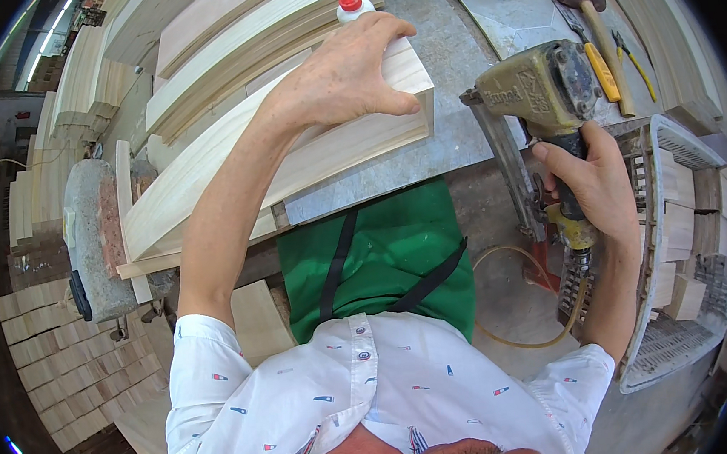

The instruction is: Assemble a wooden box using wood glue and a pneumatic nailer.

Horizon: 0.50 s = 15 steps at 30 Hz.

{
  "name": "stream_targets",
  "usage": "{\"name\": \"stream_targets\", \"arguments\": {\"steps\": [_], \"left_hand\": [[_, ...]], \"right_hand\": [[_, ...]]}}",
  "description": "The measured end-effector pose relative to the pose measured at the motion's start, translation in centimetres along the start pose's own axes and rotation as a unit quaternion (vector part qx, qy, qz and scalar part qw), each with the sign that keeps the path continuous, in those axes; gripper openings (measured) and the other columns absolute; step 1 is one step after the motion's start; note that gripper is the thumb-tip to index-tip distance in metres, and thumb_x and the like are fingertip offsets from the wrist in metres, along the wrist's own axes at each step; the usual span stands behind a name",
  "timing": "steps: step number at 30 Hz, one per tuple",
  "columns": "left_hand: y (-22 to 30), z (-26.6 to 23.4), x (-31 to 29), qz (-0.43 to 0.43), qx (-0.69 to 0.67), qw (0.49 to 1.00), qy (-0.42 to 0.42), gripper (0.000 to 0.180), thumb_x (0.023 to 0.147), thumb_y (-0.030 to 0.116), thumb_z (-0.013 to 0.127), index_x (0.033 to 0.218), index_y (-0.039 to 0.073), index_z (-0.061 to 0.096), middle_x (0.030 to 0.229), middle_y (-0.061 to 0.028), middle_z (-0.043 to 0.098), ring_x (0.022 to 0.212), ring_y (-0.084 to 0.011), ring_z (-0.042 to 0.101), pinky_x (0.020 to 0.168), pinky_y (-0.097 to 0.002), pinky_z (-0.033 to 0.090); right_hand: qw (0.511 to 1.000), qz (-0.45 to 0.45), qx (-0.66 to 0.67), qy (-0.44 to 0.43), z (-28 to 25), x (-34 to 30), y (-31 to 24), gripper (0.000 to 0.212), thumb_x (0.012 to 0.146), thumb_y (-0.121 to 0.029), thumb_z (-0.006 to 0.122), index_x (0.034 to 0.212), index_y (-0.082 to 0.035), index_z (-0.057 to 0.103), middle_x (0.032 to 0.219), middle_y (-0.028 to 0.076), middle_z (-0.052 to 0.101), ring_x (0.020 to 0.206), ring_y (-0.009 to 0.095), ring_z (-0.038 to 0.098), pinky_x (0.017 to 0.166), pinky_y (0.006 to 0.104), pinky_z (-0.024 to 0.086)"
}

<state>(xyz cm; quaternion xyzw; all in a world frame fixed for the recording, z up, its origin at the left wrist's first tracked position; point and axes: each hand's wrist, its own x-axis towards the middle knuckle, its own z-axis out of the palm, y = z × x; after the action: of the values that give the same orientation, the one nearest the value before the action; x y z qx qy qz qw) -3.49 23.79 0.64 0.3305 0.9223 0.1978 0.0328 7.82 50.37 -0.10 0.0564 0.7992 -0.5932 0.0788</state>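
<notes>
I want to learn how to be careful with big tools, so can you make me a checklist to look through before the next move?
1. Nail gun held properly: ok, the right hand wraps its handle.
2. Hose attached: ok, it joins the handle's lower end.
3. Nail gun apart from the wooden piece: ok, a gap shows between them.
4. Left hand well back from the wood's end nearest the nail gun: probably not ok, its fingers are close to that end.
5. Nails loaded: cannot tell, the inside is hidden.
</notes>
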Motion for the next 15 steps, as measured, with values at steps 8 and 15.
{"name": "stream_targets", "arguments": {"steps": [8,15], "left_hand": [[0.3,0.3,0.2,0.008,0.000,1.000,0.013,0.075,0.062,0.034,0.068,0.125,0.000,0.046,0.124,-0.0178,0.048,0.117,-0.0329,0.046,0.102,-0.0390,0.038],[0.4,1.0,0.7,0.017,-0.008,1.000,0.010,0.071,0.062,0.028,0.069,0.124,0.001,0.046,0.123,-0.0154,0.049,0.115,-0.0326,0.047,0.100,-0.0394,0.040]], "right_hand": [[1.000,-0.011,-0.026,0.013,-1.6,-0.9,-3.8,0.019,0.080,-0.010,0.065,0.088,0.003,0.053,0.063,0.003,0.056,0.052,0.008,0.051,0.048,0.0231,0.040],[0.995,-0.053,-0.084,-0.002,-3.2,-1.3,-9.5,0.023,0.080,-0.010,0.068,0.094,0.004,0.056,0.068,0.003,0.057,0.055,0.008,0.051,0.049,0.0219,0.040]]}}
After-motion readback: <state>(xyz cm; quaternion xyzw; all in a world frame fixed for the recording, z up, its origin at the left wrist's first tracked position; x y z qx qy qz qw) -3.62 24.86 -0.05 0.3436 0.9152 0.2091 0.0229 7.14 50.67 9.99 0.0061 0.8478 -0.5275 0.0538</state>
